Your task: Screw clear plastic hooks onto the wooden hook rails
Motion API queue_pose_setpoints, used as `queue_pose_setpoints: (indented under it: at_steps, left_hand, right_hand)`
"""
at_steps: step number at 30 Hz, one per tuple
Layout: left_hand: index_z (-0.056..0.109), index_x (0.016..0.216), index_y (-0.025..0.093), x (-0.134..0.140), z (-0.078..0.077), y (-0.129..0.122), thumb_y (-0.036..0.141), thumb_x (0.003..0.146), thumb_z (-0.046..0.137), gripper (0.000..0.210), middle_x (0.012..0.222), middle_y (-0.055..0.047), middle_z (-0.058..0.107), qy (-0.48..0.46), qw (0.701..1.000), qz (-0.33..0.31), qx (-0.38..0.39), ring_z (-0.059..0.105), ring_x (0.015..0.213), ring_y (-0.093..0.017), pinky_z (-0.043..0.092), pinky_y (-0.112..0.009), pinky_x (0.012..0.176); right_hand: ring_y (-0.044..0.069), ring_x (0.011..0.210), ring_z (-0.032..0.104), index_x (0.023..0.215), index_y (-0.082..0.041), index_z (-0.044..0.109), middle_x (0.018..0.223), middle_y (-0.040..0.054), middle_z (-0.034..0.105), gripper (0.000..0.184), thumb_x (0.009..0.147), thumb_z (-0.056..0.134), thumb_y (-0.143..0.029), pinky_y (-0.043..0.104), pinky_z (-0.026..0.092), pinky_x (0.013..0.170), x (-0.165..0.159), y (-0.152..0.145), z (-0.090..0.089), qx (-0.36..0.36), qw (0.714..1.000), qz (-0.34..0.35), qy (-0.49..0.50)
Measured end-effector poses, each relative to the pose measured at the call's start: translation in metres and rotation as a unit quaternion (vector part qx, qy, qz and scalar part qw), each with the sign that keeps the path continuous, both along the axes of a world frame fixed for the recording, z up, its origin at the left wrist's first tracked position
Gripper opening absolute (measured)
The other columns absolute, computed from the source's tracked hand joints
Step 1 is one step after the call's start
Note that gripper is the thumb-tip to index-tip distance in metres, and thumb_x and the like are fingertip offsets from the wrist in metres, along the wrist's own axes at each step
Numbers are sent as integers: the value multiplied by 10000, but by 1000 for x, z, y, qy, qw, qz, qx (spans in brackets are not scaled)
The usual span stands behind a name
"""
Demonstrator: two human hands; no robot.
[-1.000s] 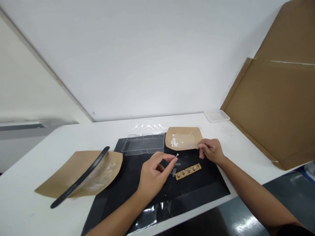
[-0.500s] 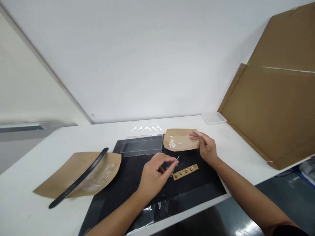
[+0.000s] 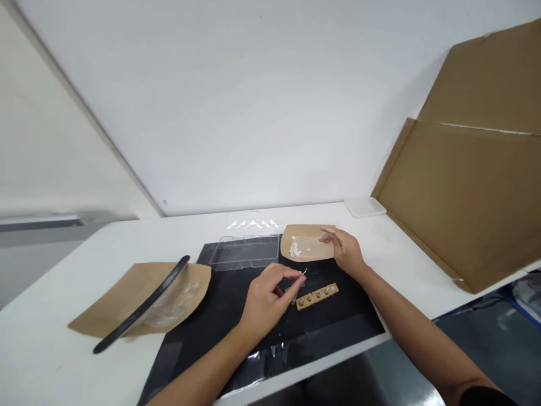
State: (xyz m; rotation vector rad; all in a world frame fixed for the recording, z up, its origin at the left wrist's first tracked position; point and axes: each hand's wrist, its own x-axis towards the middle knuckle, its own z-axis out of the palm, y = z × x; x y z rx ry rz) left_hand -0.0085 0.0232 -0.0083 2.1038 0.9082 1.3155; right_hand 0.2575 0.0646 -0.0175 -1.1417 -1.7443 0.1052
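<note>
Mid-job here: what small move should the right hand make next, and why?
I'd probably move the right hand toward the white pieces in the right brown tray. Its fingers reach over the tray's right side with no piece visible in them, the pieces lie toward the tray's left, and the left hand pinches a small slender part.
</note>
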Motion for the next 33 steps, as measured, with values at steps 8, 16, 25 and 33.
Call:
queue_pose_setpoints:
  at_steps: [8, 16, 25, 33]
  left_hand:
    - [804, 940, 203, 2, 0, -1, 310, 967, 733, 132, 878, -66, 787, 7, 1000, -22, 4, 721, 739, -152, 500, -141, 442]
    - [801, 986, 219, -3, 3, 1, 275, 990, 712, 105, 915, -70, 803, 19, 999, -31, 24, 732, 827, -175, 523, -154, 471]
    - [795, 1020, 221, -3, 3, -2, 221, 983, 725, 79, 930, -66, 804, 9, 998, -48, 27, 729, 859, -171, 529, -139, 480]
    - [829, 953, 218, -2, 2, -6, 333, 940, 774, 128, 902, -42, 782, -44, 987, -8, -154, 708, 667, -119, 510, -136, 439]
  right_hand:
    - [236, 1204, 714, 1222, -313, 800, 1302, 46, 795, 319, 1077, 550, -180, 518, 517, 1112, 2, 10, 1, 32, 998, -5, -51]
    - [302, 1344, 636, 1145, -309, 838, 1101, 60, 841, 192, 1043, 681, -264, 547, 504, 1115, 2, 6, -3, 11, 998, -28, -56]
    - [275, 1300, 658, 1273, -293, 764, 943, 41, 843, 275, 1111, 543, -314, 522, 514, 1136, 3, -9, 16, -24, 999, -22, 12]
    - [200, 1011, 785, 1397, -269, 656, 1127, 49, 826, 423, 990, 763, -302, 378, 617, 953, -26, -54, 24, -121, 973, 193, 39]
